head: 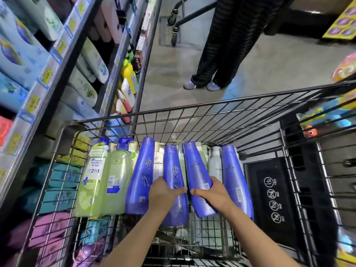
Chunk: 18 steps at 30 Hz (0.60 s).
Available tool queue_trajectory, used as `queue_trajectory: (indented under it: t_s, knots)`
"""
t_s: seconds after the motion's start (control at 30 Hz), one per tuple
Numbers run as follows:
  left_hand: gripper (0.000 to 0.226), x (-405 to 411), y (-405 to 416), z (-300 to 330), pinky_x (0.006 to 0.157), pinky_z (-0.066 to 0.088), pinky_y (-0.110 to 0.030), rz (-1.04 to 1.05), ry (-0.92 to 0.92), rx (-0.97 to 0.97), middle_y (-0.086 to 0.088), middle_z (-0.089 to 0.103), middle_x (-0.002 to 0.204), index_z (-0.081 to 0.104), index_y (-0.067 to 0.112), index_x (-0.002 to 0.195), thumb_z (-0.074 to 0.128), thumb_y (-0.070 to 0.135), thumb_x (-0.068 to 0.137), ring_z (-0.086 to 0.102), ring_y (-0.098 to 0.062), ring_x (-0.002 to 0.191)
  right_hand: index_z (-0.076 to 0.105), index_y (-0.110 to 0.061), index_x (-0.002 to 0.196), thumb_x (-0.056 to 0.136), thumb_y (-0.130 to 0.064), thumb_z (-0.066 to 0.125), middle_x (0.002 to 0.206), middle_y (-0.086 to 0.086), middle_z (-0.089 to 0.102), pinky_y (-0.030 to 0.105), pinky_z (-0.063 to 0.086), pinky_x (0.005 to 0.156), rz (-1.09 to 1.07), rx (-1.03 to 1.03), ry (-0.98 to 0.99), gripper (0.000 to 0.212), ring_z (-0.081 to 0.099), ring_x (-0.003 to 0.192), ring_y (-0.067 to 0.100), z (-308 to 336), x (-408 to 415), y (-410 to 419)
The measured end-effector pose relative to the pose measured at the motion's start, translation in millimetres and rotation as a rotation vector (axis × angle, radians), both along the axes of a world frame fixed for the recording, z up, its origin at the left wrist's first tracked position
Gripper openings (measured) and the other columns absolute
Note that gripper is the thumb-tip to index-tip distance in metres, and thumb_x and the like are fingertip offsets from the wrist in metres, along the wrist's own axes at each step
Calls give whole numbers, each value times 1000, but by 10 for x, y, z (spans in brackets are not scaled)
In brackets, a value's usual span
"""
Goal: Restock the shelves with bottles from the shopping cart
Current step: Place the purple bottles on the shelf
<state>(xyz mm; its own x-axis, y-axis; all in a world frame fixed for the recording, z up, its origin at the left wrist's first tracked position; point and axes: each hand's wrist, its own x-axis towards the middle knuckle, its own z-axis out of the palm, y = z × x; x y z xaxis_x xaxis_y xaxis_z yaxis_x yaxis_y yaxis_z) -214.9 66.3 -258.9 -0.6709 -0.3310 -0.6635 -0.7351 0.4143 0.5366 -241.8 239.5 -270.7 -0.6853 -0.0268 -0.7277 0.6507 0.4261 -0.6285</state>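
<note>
Both bare forearms reached forward and down into the black wire shopping cart (192, 105), the two hands close together over a row of bottles lying against its far side. The left hand (163, 191) curled its fingers round the second tall blue plastic bottle (174, 170), thumb side toward the right. The right hand (212, 191) gripped the third tall blue plastic bottle (196, 170), which tilted with its cap leaning left; the fingertips of both hands nearly met between the two bottles. A first blue bottle (142, 170) lay just left of them, and a fourth blue bottle (235, 174) just right. Two pale green pump bottles (115, 180) rested at the left end. The metal shelves (63, 49) with packaged goods stood to the left of the cart.
</note>
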Motion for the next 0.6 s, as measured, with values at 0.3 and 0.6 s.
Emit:
queue_trajectory:
  t_s: [0.3,0.6]
  knots:
    - [45,209,94,182,76,51,-33,230,36,144,-4,67,98,55,10,105,79,31,74,63,-26,87,62,-18,95,55,-26,91,82,-6,73,15,49,51,-130,-78,-25,50,70,65,6,500,184,100]
    - [26,558,-325,1585,50,47,-8,268,262,475,11,69,76,58,26,83,80,14,75,64,8,57,53,-29,87,50,-35,87,69,-25,69,6,45,51,-153,-162,129,50,66,63,-9,1924,637,87]
